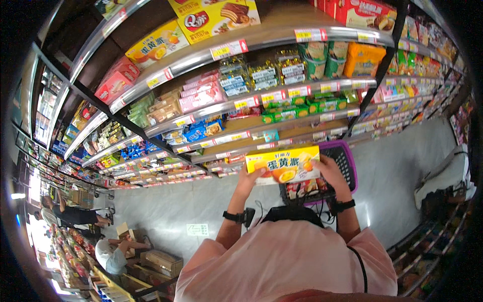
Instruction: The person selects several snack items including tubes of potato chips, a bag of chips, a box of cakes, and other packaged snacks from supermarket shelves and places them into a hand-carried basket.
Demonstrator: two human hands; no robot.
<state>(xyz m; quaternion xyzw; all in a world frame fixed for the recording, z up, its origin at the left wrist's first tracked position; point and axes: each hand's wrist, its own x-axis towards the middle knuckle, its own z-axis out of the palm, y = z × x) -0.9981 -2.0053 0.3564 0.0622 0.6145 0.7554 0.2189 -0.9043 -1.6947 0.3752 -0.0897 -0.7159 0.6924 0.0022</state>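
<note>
Between my two hands I hold a yellow and white snack pie box (283, 166), its printed front facing up toward me. My left hand (252, 176) grips its left end, thumb laid on the front. On the right end is my right hand (327, 170), its thumb over the printed face. Partly hidden under the box and my right arm, a purple-rimmed shopping basket (351, 166) shows dark mesh walls. Red snack packs (303, 187) lie in that basket.
Ahead stand shelves (279, 41) with price tags, carrying yellow pie boxes (215, 19), pink wafer packs (202, 94) and green cookie packs (286, 113). At lower left a person (111, 255) crouches beside cardboard boxes (162, 262); other people stand farther off. A wire rack (430, 253) is at lower right.
</note>
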